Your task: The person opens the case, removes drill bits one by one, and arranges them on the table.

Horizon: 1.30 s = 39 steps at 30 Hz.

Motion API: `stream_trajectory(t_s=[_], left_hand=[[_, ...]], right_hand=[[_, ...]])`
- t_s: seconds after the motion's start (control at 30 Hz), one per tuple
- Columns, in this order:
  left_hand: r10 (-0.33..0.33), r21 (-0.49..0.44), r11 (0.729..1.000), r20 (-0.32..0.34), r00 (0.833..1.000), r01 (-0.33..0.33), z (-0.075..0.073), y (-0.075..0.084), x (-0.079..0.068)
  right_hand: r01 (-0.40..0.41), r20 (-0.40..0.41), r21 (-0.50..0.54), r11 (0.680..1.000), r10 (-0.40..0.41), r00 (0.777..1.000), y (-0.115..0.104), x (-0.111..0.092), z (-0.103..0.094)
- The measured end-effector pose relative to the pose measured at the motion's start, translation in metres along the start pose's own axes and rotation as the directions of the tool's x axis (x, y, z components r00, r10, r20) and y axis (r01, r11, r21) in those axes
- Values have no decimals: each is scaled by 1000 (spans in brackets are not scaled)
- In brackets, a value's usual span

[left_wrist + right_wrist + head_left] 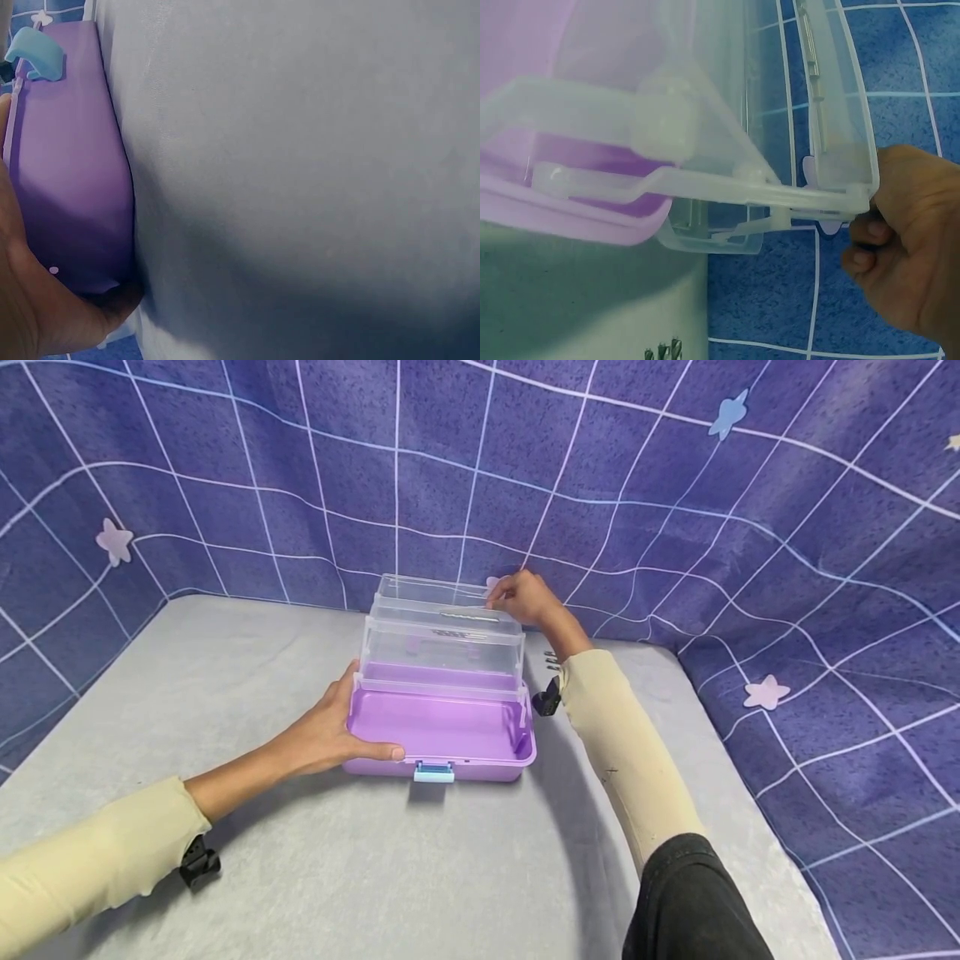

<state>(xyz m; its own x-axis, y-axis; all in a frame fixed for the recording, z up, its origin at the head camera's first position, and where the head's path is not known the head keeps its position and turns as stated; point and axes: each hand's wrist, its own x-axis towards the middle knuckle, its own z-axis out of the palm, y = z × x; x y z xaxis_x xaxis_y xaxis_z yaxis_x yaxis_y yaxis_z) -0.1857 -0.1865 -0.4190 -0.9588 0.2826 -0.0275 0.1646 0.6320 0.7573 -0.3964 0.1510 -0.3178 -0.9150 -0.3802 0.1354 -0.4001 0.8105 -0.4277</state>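
A purple toolbox (442,771) with a light blue latch (433,772) stands opened, its clear trays (450,652) stepped up and back. My left hand (318,735) grips its left front corner, thumb along the front rim; the left wrist view shows this hand (52,307) round the purple end. My right hand (528,599) is at the right end of the top tray, fingers curled. In the right wrist view that tray partly hides the thumb and fingertips of this hand (911,247), so what they pinch is hidden. A drill bit (468,616) lies in the top tray, near the right fingertips.
Several more bits (459,633) lie in the tray below. Three drill bits (551,661) rest on the grey table cover (480,877), right of the toolbox. Behind hangs a blue cloth (360,468) with a grid and stars.
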Motion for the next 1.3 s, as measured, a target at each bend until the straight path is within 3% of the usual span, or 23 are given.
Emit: stream_trajectory(t_s=[0.2,0.5,0.87,1.13,1.3], left_hand=[[3,-1,1000,-4,1000,-3,0,-1,0],[9,2,1000,-1,1000,-9,1,0,0],[30,-53,998,2,1000,-30,0,0,2],[16,-42,999,7,1000,-16,-1,-1,2],[21,-40,999,7,1000,-20,-1,-1,2]], right_hand=[[55,-28,110,992,-52,998,11,-7,3],[31,-75,313,949,-8,997,25,-22,9],[-13,-149,423,906,84,985,25,-29,17],[-8,-177,507,862,113,978,28,-34,14],[-5,-196,513,858,123,973,29,-39,10]])
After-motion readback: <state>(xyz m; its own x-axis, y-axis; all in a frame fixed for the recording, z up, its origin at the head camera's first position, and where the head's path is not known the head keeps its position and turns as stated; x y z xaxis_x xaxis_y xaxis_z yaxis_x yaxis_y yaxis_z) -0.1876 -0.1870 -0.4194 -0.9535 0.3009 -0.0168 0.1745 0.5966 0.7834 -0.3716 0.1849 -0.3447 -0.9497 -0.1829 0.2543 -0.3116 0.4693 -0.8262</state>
